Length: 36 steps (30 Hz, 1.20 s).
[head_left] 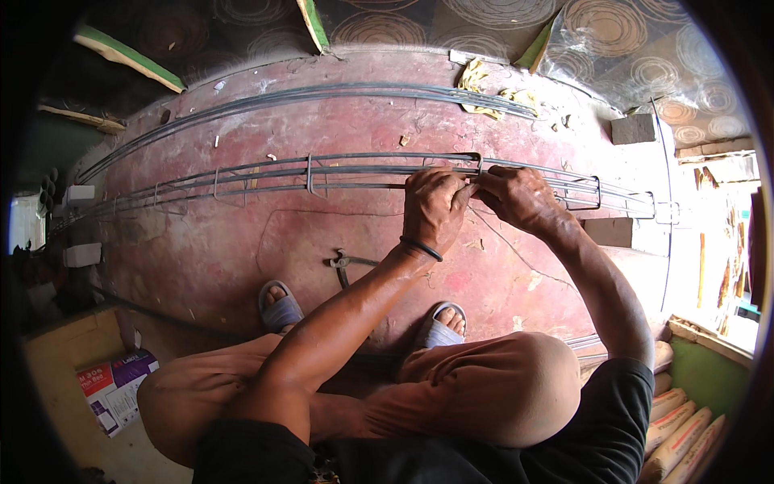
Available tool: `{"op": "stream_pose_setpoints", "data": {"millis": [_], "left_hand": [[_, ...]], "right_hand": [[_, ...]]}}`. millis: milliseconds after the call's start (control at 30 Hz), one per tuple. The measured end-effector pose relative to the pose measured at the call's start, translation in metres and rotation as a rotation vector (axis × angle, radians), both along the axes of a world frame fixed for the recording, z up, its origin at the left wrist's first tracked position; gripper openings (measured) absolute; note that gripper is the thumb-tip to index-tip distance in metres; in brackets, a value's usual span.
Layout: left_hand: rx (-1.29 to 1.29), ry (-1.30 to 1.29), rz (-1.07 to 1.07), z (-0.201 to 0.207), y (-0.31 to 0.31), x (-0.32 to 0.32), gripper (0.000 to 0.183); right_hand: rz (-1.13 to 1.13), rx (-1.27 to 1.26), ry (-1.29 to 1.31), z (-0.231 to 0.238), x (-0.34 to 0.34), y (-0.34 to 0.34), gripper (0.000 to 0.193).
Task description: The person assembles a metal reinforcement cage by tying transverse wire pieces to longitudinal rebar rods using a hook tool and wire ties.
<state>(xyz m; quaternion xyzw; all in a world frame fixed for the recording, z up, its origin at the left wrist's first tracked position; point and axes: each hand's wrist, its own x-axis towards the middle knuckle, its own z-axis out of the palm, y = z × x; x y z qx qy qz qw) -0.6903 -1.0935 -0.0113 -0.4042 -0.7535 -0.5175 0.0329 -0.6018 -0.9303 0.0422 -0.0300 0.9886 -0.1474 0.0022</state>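
A long cage of steel reinforcing bars (363, 170) stretches left to right in front of me, with bent square stirrups (310, 176) spaced along it. At one stirrup right of the middle, my left hand (434, 208) is closed, fingers pinched against the bars. Close beside it my right hand (520, 196) is closed too, its fingertips meeting the left hand's. A thin wire (528, 262) runs from under the hands across the floor; its end between my fingers is mostly hidden. Pincers (340, 261) with dark handles lie on the floor nearer my feet.
Beyond the cage lies a bundle of loose bars (322, 92), its right end on yellow wrapping (476, 81). Blocks (609, 231) stand near the cage's ends. A printed carton (121, 387) sits at lower left, filled sacks (681, 436) at lower right. Patterned sheeting (476, 28) borders the back.
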Motion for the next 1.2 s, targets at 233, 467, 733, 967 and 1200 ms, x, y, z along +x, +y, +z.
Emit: {"op": "stream_pose_setpoints", "data": {"millis": [233, 467, 733, 967, 1200], "left_hand": [[-0.026, -0.055, -0.020, 0.000, 0.001, -0.001, 0.012], [-0.049, -0.080, -0.023, -0.001, 0.005, 0.000, 0.017], [-0.101, -0.077, 0.062, 0.001, 0.011, -0.001, 0.021], [-0.113, -0.125, 0.064, -0.005, 0.013, -0.003, 0.019], [-0.047, -0.183, -0.171, -0.014, -0.001, -0.020, 0.011]], "right_hand": [[0.001, -0.017, 0.022, 0.001, -0.001, -0.003, 0.025], [-0.279, 0.041, -0.074, -0.005, 0.004, -0.017, 0.043], [-0.188, 0.001, 0.079, -0.007, 0.006, -0.013, 0.037], [-0.214, 0.017, 0.005, -0.018, 0.007, -0.013, 0.030], [-0.233, 0.025, 0.009, -0.018, 0.002, -0.015, 0.029]]}}
